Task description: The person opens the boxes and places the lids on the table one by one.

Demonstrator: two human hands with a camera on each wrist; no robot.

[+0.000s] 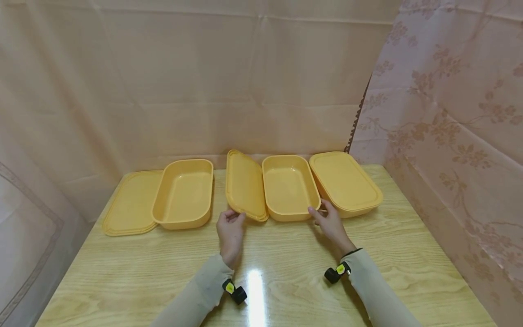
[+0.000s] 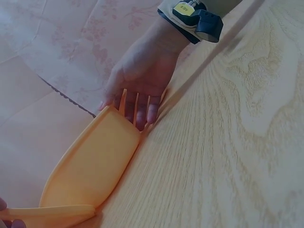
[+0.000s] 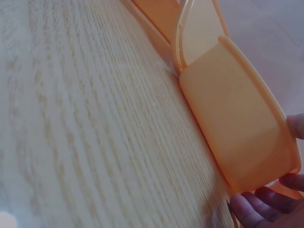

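My left hand (image 1: 231,232) holds the near corner of a yellow lid (image 1: 246,186), thumb on top. The lid leans with its left side raised, its right edge low against the middle container. That yellow food container (image 1: 291,186) has no lid on and sits on the table. My right hand (image 1: 330,223) grips its near right corner, thumb at the rim and fingers spread along the outer wall. In the right wrist view, the fingertips (image 3: 242,209) reach low by the container's base. Only the left hand's fingertips (image 2: 18,223) show in the left wrist view.
Right of the middle container stands a container with its lid (image 1: 345,179) on. To the left, a second container without a lid (image 1: 184,193) partly overlaps a lid (image 1: 132,204) lying flat. All are on a wood-grain table (image 1: 286,254), with curtains (image 1: 204,81) behind and beside it.
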